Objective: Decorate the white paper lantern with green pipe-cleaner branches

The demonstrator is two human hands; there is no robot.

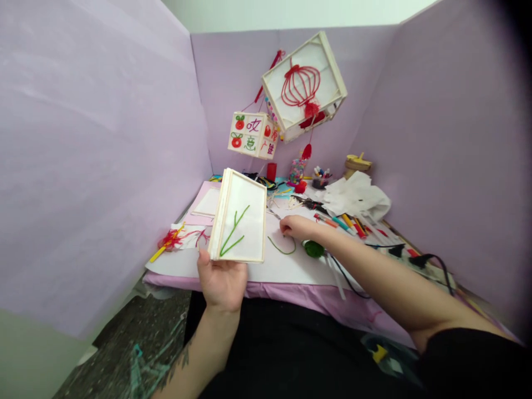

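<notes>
My left hand [224, 281] holds up, by its lower edge, a wood-edged white panel frame [252, 216], tilted toward me. A green branch shape of yarn or cord [234, 231] lies on the panel's face. To the right, my right hand [299, 227] is low over the table, fingers pinched together. A thin metallic tool tip [272, 213] shows just beyond the fingers; I cannot tell whether they hold it. Below that hand a loose length of green cord [282, 252] curves on the white table cover, close to a green yarn ball [313, 249].
Two decorated box lanterns, a small one [251, 134] and a large one [305, 88], hang ahead. Markers [343, 224], crumpled white paper [357, 195] and a power strip [432, 270] lie right. Red yarn [171, 239] lies left. Lilac walls [137, 127] enclose the table.
</notes>
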